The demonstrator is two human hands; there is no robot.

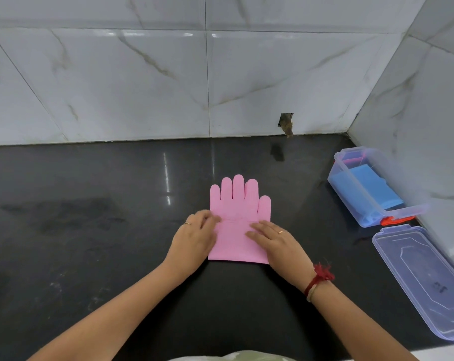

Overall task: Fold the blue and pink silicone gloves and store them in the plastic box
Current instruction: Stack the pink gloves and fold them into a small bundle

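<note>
**Pink glove flat on the counter, both hands pressing it**

While the flat pink silicone glove [238,217] lies spread on the glossy black stone counter [90,230], fingers pointing toward the white marble-patterned tiled wall [142,87], both bare hands rest on its lower half. The left hand [194,237] sits on the glove's left edge, its fingers curled at the edge near the middle of the glove; whether they pinch the silicone or only press it cannot be told. The right hand [276,243] lies palm down on the glove's right side, fingers stretched out flat and close together, holding nothing. A ring shows on each hand, and a red thread band [319,278] wraps the right wrist.

To the right of the glove, well apart from it and close to the side wall, stands the clear rectangular plastic box [377,188], open at the top. Inside it lies folded blue silicone material [371,188], with a strip of pink showing at the box's far end. An orange-red clasp [396,220] shows at the box's near end. Nearer to the person than the box, also right of the glove, the clear plastic lid [423,280] lies flat on the counter, apart from the box. The counter between the glove and the box is bare. Beyond the glove, a small dark hole [286,123] breaks the wall just above the counter line.
</note>
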